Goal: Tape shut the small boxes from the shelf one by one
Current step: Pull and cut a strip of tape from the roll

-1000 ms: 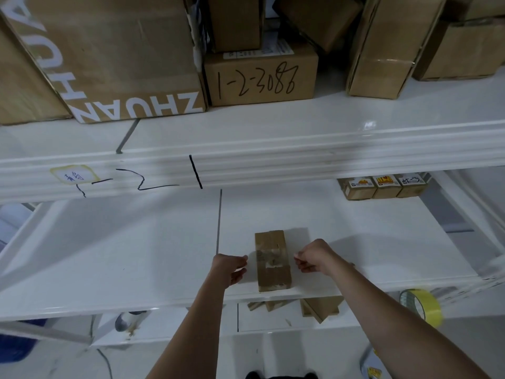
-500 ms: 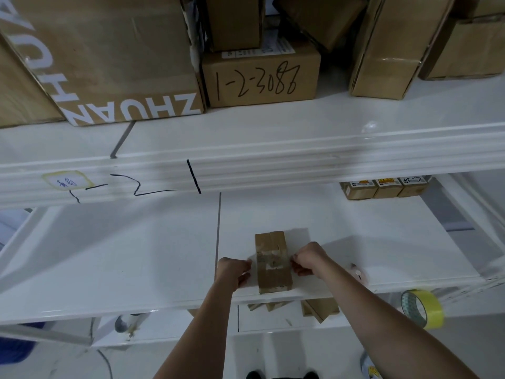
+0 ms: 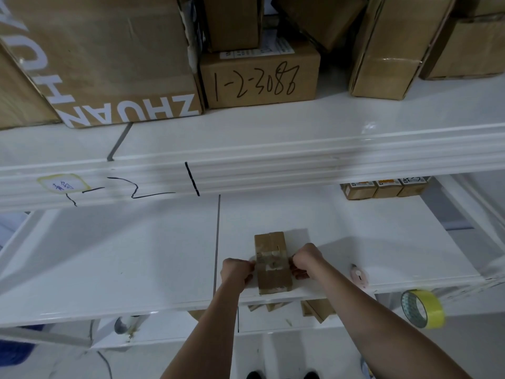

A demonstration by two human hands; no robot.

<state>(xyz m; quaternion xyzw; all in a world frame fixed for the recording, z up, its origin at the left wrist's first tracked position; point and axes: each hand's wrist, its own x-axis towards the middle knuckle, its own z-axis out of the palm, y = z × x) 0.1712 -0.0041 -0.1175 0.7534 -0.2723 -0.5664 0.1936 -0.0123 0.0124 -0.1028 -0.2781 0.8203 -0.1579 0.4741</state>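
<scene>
A small brown cardboard box lies on the white middle shelf near its front edge. A clear strip of tape runs across the box top from side to side. My left hand is against the box's left side with curled fingers pinching one end of the strip. On the right side, my right hand pinches the other end the same way. The fingertips themselves are hidden behind the knuckles.
A yellow tape roll hangs off the shelf's right front corner. A pink cutter lies right of my right arm. Three small labelled boxes stand at the back right. Large cartons fill the upper shelf; more boxes sit below.
Both hands have moved inward from either side and down onto the box's sides, bringing the tape strip down over the box top. The box has stayed in place.
</scene>
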